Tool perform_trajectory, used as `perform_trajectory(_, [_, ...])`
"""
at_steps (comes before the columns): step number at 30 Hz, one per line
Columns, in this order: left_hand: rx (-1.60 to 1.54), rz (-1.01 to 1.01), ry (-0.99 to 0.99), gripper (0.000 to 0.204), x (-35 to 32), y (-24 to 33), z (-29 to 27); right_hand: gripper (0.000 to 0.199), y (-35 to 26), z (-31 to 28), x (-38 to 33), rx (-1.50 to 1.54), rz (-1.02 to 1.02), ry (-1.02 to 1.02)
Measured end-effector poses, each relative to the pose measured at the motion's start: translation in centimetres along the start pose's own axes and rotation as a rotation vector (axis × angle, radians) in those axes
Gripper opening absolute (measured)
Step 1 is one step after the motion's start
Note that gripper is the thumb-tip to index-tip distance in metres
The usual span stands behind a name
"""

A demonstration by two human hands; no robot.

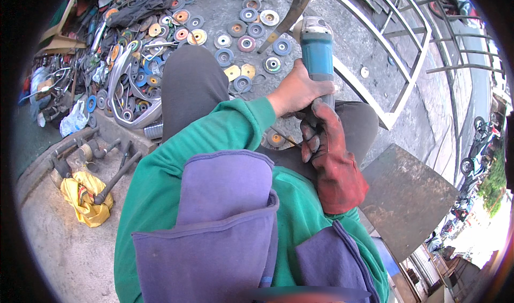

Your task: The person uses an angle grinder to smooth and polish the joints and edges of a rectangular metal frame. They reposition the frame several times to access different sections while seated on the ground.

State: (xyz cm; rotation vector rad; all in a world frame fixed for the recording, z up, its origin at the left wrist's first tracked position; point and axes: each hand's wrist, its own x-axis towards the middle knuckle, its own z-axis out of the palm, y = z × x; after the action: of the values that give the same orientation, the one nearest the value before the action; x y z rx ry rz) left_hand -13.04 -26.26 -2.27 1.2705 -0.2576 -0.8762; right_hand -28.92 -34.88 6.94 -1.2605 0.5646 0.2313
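Note:
A teal angle grinder (317, 54) with a grey metal head points away from me above my lap. My bare left hand (297, 90) is wrapped around the lower part of its body. Just below, my right hand (334, 155), in a red work glove, has its fingers curled at the tool's rear end; part of its grip is hidden. The grinder's head is beside a curved, rusty flat bar (292, 13) and a white metal frame (399, 80). Its disc cannot be made out.
Many grinding discs (249, 15) lie scattered on the ground ahead. Left are a silver curved frame (119, 88), a clear plastic bag (75, 120) and a yellow bag (85, 196) beside pipes. A metal plate (407, 201) lies right; motorcycles (478, 150) stand farther off.

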Motion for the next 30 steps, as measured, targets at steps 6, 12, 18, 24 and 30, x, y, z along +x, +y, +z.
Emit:
perform_trajectory(6, [0.013,0.084,0.070,0.056,-1.1,-0.1,0.8,0.066,-0.1,0.8,-0.9,0.025,-0.049,-0.021])
perform_trajectory(12, [-0.107,0.000,-0.021,0.071,-1.2,1.1,-0.4,0.064,-2.5,1.4,2.1,0.114,0.395,0.151])
perform_trajectory(18, [-0.065,-0.100,-0.115,0.052,-2.1,2.6,-0.2,0.060,-2.2,1.6,1.0,0.171,0.330,0.208])
perform_trajectory(24, [-0.207,-0.197,-0.149,0.054,-1.4,3.9,0.2,0.050,-2.0,2.1,0.5,-0.024,0.057,0.225])
perform_trajectory(30, [-0.081,-0.031,0.000,0.038,0.5,3.8,0.5,0.063,0.4,2.1,2.6,-0.310,-0.165,0.294])
